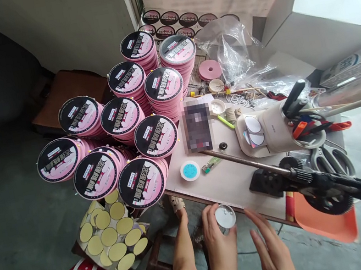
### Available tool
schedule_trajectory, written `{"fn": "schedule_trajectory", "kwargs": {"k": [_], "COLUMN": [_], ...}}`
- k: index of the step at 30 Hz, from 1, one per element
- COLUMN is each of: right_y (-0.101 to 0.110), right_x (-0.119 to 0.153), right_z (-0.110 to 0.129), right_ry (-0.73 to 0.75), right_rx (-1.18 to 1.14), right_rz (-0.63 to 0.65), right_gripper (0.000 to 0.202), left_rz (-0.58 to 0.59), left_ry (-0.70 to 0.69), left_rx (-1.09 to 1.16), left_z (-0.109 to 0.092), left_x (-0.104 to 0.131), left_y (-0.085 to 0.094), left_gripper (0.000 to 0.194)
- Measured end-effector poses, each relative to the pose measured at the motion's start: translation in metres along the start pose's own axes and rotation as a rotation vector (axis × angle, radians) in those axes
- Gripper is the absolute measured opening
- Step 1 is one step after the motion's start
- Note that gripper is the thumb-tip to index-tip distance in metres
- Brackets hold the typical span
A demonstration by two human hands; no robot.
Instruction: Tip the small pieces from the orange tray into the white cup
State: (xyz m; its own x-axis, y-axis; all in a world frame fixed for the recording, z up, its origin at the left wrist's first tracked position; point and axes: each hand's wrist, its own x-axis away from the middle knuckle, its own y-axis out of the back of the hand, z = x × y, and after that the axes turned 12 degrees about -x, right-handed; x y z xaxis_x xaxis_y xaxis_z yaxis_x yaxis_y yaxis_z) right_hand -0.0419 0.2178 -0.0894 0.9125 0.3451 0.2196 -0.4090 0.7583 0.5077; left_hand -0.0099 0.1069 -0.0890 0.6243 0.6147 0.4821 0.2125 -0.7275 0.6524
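My left hand (218, 243) wraps its fingers and thumb round a small round white container (225, 217), in front of the table's near edge. The container's pale round face is turned up. Just to the right, my right hand (270, 244) is spread with nothing between its fingers, apart from the container. On the table (207, 186) beyond them stands a small white cup with bright blue contents (190, 170). Beside the cup lies a small green-ended clear tube (211, 165).
Stacks of pink discs with black-and-pink labels (142, 182) crowd the left. A black geared winder with a long rod (251, 159) crosses the right side. A white holder (270, 130) carries tools. Beneath are yellow discs (109, 237) and an orange tray (327, 216).
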Motion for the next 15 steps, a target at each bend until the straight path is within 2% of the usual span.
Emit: {"fn": "schedule_trajectory", "kwargs": {"k": [5,11,15], "right_y": [0.0,0.0,-0.001], "right_x": [-0.015,-0.025,-0.018], "right_z": [0.006,-0.001,-0.014], "right_ry": [-0.188,-0.353,-0.415], "right_rx": [-0.17,-0.289,-0.297], "right_rz": [-0.139,-0.203,-0.214], "right_gripper": [0.039,0.05,0.053], "left_rz": [-0.018,-0.022,-0.037], "left_ry": [-0.156,-0.345,-0.383], "left_rx": [-0.13,-0.477,-0.553], "left_z": [-0.009,-0.042,-0.057], "left_x": [-0.006,-0.048,-0.063], "left_y": [0.012,0.017,0.014], "left_gripper": [0.056,0.054,0.057]}}
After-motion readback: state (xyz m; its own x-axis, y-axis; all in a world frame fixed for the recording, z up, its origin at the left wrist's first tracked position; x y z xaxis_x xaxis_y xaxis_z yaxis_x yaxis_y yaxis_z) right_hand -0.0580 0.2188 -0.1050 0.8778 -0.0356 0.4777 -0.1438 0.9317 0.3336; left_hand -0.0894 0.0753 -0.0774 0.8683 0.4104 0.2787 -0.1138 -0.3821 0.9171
